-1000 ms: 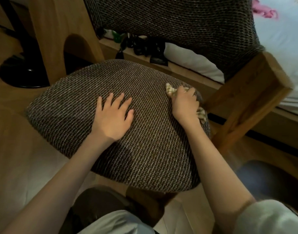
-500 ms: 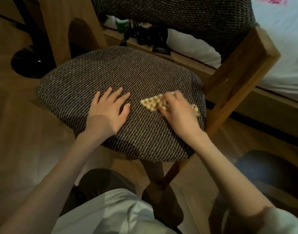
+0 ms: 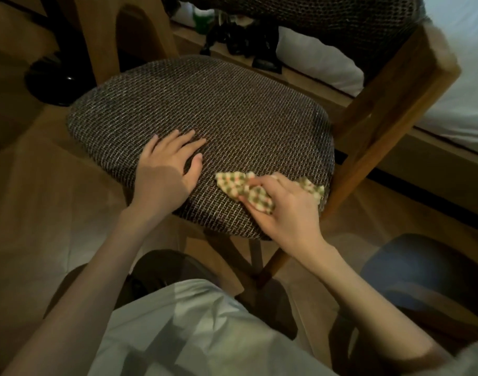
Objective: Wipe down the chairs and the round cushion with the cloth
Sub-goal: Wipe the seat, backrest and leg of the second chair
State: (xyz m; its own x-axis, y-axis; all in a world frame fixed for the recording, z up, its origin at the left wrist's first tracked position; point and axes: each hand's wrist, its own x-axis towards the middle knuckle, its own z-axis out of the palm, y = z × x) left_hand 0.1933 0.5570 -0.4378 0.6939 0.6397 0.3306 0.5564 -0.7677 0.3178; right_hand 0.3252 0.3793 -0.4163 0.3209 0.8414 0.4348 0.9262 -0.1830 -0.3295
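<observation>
Our right hand (image 3: 289, 210) is closed around a small checked cloth in cream, green and red (image 3: 246, 185), pressing it flat against the near right part of the chair's seat. We see the cloth poke out past the fingertips toward the left, and another corner of it shows beyond the knuckles, close to the seat's right edge. Our left hand (image 3: 167, 169) lies palm down on the near left part of the same seat, fingers spread and holding nothing, the thumb pointing toward the cloth with a strip of bare weave between them.

We are looking down on a wooden chair with a rounded seat cushion of dark brown and pale woven fabric (image 3: 205, 112). Its backrest, covered in the same weave (image 3: 313, 23), rises at the top of the view, and a thick light-wood frame post (image 3: 395, 99) slants up on the right side of the seat. A second wooden post (image 3: 96, 31) stands behind the seat on the left.

Behind the chair we see white bedding (image 3: 454, 77) on a low wooden bed frame, and some dark objects beneath the backrest that are too dim to identify. A round black base (image 3: 56, 80) sits on the wooden floor (image 3: 42, 199) to the left. At lower right, a blue rounded seat (image 3: 416, 270) is partly visible. Our pale shirt (image 3: 191, 329) fills the bottom.
</observation>
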